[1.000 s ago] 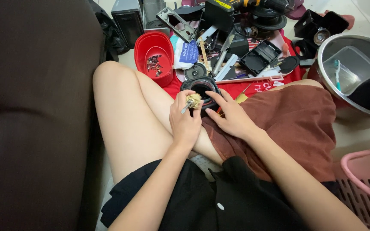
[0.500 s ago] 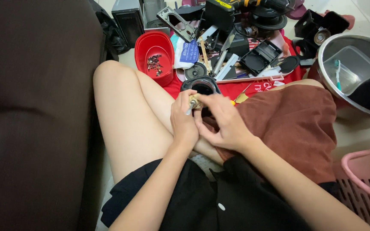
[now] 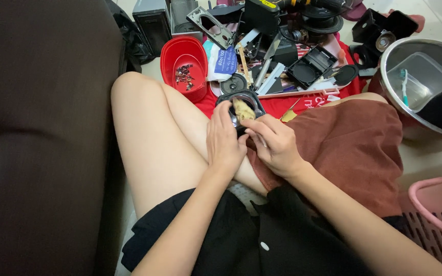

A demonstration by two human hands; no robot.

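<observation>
Two hands meet over one small black part (image 3: pixel 244 105), held just above the person's knees. The left hand (image 3: pixel 224 140) wraps its fingers around the part's left side; the right hand (image 3: pixel 274 144) pinches at its lower right edge. Something yellowish sits in the part's round opening, though the view is too small to say what.

Beyond the knees: one red tub (image 3: pixel 184 65) with small screws inside, one steel bowl (image 3: pixel 425 87) at far right with a clear box in it, one pink basket (image 3: pixel 438 209) at the lower right corner, and a heap of black parts (image 3: pixel 310 64) on a red mat (image 3: pixel 303 105).

The person sits on a pale floor beside a dark sofa (image 3: pixel 37 138), with a brown cloth (image 3: pixel 354 148) over the lap.

The part's opening faces up toward the camera; its long axis cannot be made out.
</observation>
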